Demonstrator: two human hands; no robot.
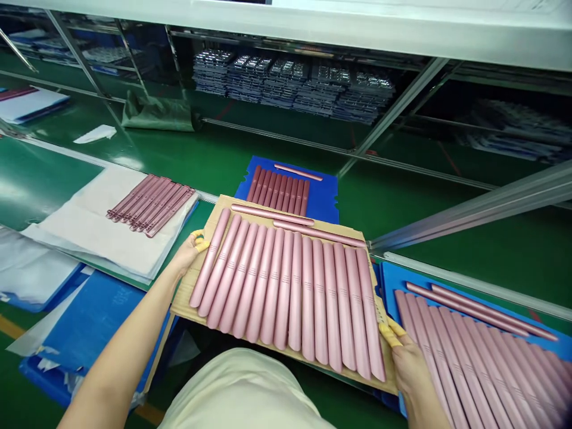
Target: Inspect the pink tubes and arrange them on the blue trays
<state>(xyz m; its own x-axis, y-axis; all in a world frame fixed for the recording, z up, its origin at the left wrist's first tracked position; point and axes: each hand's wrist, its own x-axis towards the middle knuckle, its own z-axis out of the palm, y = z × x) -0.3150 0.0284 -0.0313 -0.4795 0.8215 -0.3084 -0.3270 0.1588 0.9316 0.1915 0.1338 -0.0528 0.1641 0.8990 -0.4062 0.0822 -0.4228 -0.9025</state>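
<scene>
I hold a brown cardboard sheet [191, 285] in front of me, above my lap. Several long pink metal strips [295, 292] lie side by side on it, with two more lying crosswise along its far edge. My left hand [190, 250] grips the sheet's left edge, its fingertips in yellow finger cots. My right hand [402, 354] grips the right near corner, also with yellow cots on the fingers.
A blue tray [324, 190] with more pink strips lies just beyond the sheet. Another blue tray [402, 277] full of strips sits at right. White paper [89, 229] with a small bundle of strips lies at left. Metal rails and shelves with stacked parts stand behind.
</scene>
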